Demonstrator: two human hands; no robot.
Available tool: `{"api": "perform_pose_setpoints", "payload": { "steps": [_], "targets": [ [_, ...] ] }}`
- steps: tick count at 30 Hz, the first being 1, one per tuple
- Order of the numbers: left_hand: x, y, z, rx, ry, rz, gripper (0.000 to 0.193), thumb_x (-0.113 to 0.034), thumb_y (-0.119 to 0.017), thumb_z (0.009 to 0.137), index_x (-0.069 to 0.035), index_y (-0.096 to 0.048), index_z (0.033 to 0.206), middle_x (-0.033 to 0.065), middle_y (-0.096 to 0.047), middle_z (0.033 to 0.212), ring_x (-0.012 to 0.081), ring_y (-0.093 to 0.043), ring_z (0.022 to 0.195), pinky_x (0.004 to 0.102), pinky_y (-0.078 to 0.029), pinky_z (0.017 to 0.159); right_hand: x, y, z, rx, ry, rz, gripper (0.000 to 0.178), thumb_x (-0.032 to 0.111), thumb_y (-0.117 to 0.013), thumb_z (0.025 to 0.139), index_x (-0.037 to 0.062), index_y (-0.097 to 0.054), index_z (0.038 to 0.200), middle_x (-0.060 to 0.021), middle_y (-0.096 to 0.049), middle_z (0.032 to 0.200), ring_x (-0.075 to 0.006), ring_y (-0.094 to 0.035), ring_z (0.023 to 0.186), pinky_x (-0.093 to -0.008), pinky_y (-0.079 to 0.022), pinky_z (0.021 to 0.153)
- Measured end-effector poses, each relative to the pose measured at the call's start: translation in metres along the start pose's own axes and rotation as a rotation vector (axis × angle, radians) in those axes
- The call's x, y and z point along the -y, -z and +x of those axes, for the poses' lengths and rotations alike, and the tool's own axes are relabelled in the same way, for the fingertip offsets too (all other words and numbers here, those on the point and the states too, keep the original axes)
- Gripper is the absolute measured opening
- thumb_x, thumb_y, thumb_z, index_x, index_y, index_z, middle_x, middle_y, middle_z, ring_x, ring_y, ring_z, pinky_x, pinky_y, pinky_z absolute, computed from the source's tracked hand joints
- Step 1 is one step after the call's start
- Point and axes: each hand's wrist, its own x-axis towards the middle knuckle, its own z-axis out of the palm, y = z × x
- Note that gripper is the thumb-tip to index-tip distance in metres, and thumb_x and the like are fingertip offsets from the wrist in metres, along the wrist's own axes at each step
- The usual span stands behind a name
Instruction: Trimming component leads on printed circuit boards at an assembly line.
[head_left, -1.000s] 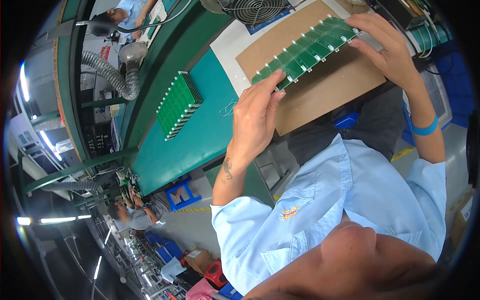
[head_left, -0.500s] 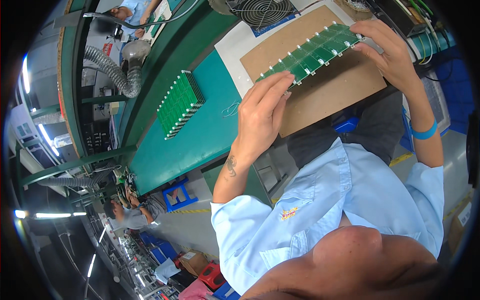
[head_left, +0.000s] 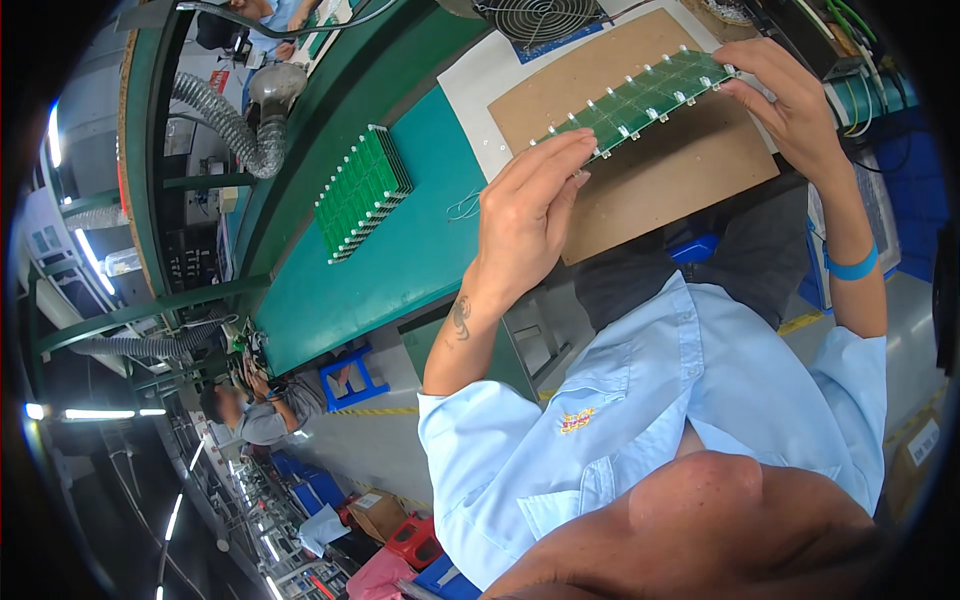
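Observation:
A long green circuit board panel with small white connectors along both long edges is held up in the air, tilted, over a brown board. My left hand grips its left end, fingers on top and thumb below. At the other end my right hand pinches the edge between thumb and fingers. To the left, a stack of similar green circuit boards rests on the teal bench mat.
Behind the brown board stands a fan with a round black grille. A thin wire lies on the mat. A ribbed duct hose hangs at the left. Other people work at the far upper left and by the bench's left end.
Both hands still hold the circuit board panel. Its tilt has changed slightly, with less of its top face showing. The whole view has shifted a little.

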Motion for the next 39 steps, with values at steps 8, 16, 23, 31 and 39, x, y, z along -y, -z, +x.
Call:
{"api": "perform_pose_setpoints", "payload": {
  "steps": [8,16,23,31,39],
  "targets": [
    [0.0,0.003,0.002,-0.026,0.057,-0.071,0.033,0.001,-0.078,0.085,0.001,-0.076,0.118,0.0115,-0.078,0.122,0.0251,-0.075,0.099,0.0319,-0.06,0.087,0.012,-0.001,0.007,-0.002,-0.07,0.007,0.024,0.009,-0.073,0.099,0.0022,-0.073,0.122,-0.0089,-0.073,0.124,-0.0242,-0.067,0.105,-0.0313,-0.053,0.09],
    [0.003,0.001,0.003,-0.04,0.067,-0.12,0.034,-0.002,-0.081,0.085,0.0,-0.076,0.119,0.0118,-0.078,0.123,0.0243,-0.075,0.101,0.0311,-0.059,0.088,0.005,0.0,0.002,0.009,-0.073,0.018,0.025,0.009,-0.073,0.099,0.0009,-0.074,0.122,-0.0096,-0.074,0.123,-0.024,-0.067,0.105,-0.0315,-0.053,0.09],
    [0.006,0.0,0.006,-0.033,0.018,-0.134,0.032,0.001,-0.079,0.087,-0.001,-0.077,0.119,0.011,-0.078,0.123,0.0221,-0.074,0.102,0.0299,-0.058,0.088,0.004,0.0,0.005,-0.034,-0.002,-0.025,0.025,0.012,-0.075,0.098,0.0027,-0.076,0.121,-0.008,-0.076,0.121,-0.0217,-0.07,0.099,-0.0297,-0.055,0.084],
    [0.009,-0.006,0.005,-0.086,-0.053,-0.062,0.024,-0.002,-0.076,0.089,-0.001,-0.077,0.114,0.0079,-0.078,0.12,0.0227,-0.073,0.091,0.032,-0.058,0.081,0.003,0.002,0.007,0.013,-0.036,0.012,0.024,0.01,-0.073,0.099,0.0016,-0.075,0.121,-0.0091,-0.075,0.121,-0.0226,-0.069,0.099,-0.0302,-0.054,0.085],
    [0.007,-0.012,0.001,-0.136,-0.139,0.058,0.023,-0.001,-0.077,0.088,-0.001,-0.077,0.111,0.007,-0.078,0.12,0.0222,-0.073,0.091,0.0314,-0.059,0.081,0.002,0.006,0.007,0.048,-0.087,0.029,0.025,0.005,-0.071,0.099,-0.0004,-0.074,0.123,-0.011,-0.074,0.121,-0.0251,-0.068,0.101,-0.0324,-0.054,0.09]
  ]
}}
